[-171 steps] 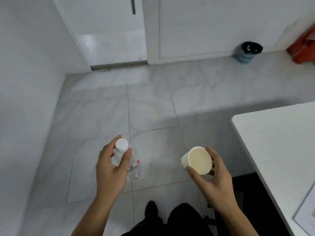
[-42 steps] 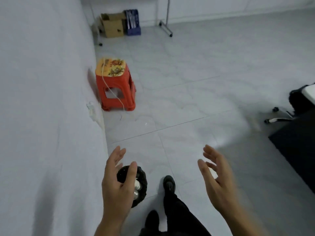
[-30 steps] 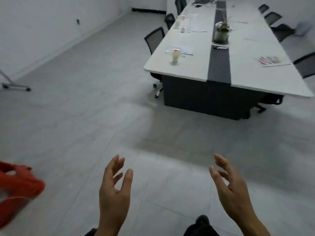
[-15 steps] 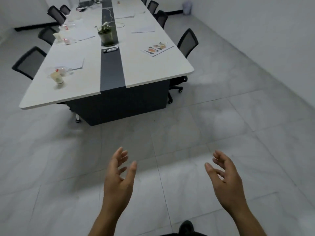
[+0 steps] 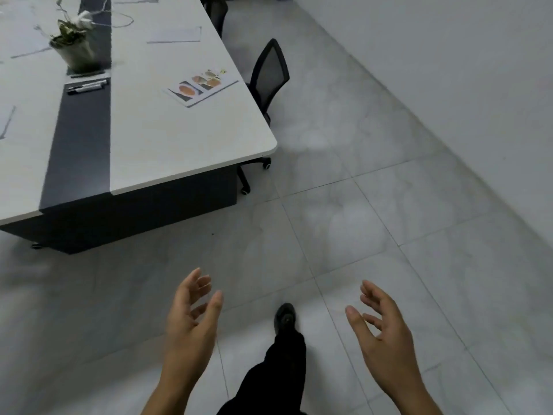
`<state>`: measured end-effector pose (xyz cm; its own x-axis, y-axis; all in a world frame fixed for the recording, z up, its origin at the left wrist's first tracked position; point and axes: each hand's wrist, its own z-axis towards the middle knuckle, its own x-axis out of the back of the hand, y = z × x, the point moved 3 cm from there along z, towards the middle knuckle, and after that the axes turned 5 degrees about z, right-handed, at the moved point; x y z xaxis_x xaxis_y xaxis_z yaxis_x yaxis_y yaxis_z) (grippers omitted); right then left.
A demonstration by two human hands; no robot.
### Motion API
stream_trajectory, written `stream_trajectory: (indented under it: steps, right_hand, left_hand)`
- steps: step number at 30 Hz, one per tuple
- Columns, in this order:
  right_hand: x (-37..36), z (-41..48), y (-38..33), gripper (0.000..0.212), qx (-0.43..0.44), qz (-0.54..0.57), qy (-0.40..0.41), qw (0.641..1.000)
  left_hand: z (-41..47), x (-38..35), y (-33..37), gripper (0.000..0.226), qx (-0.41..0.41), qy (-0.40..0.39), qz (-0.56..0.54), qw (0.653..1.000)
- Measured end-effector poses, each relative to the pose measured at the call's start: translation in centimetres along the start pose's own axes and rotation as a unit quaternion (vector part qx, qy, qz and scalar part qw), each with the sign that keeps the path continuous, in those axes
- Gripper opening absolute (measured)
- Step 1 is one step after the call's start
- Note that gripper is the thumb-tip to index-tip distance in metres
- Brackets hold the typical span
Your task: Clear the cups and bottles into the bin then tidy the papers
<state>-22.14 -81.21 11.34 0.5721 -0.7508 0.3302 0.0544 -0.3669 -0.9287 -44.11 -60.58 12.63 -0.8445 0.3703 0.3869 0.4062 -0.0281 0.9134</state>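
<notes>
My left hand (image 5: 191,324) and my right hand (image 5: 381,327) hang over the floor at the bottom of the view, both with fingers apart and nothing in them. Ahead on the left stands the long white meeting table (image 5: 179,139) with a dark centre strip. A printed paper with orange pictures (image 5: 201,86) lies near its right edge. More white sheets (image 5: 176,34) lie farther back. No cup, bottle or bin shows in this view.
A potted plant (image 5: 73,47) and markers (image 5: 86,86) sit on the table's dark strip. A black mesh office chair (image 5: 267,82) stands at the table's right side. A white wall (image 5: 463,70) runs along the right. My leg and shoe (image 5: 285,319) are between my hands.
The bottle and cup left my hands at the bin by the wall. I then turned round to the meeting table, which is now closer, with its near right corner in view.
</notes>
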Motion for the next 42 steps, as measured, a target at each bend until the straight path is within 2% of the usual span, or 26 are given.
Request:
stream_trajectory:
  steps: [4,9,13,16,22,29,32,37,42]
  right_hand:
    - [3.1,12.2,-4.2,0.049,0.018,-0.027,0.02,0.999]
    - [6.5,26.2,-10.0,0.05,0.045,0.013,0.077,0.996]
    - [8.0,36.2,-11.1,0.054,0.037,0.043,0.11,0.992]
    - [8.2,44.9,-10.4,0.058,0.029,0.049,0.112,0.992]
    - [8.4,65.2,-11.2,0.05,0.026,0.056,0.037,0.997]
    - [8.1,87.4,-19.5,0.049,0.074,0.028,-0.057,0.995]
    - [6.0,96.3,-21.5,0.049,0.083,0.025,-0.086,0.993]
    - [0.1,111.8,-23.1,0.052,0.086,0.001,-0.109,0.99]
    - [-4.9,126.7,-28.9,0.049,0.087,-0.011,-0.129,0.988]
  left_hand:
    - [11.3,-8.3,6.8,0.054,-0.032,-0.032,-0.008,0.999]
    - [24.0,-16.2,17.1,0.053,-0.1,-0.076,-0.004,0.992]
    - [32.8,-22.3,22.3,0.053,-0.127,-0.101,0.009,0.987]
    - [39.6,-27.6,23.8,0.052,-0.132,-0.09,0.039,0.986]
    - [52.4,-37.2,27.6,0.05,-0.082,-0.049,0.034,0.995]
    - [66.1,-43.6,34.7,0.051,-0.056,0.021,0.01,0.998]
    - [72.7,-45.9,35.5,0.056,-0.035,0.052,-0.001,0.998]
    - [86.8,-50.3,35.3,0.051,-0.01,0.086,-0.028,0.996]
    - [104.0,-52.1,40.0,0.052,-0.016,0.107,-0.034,0.994]
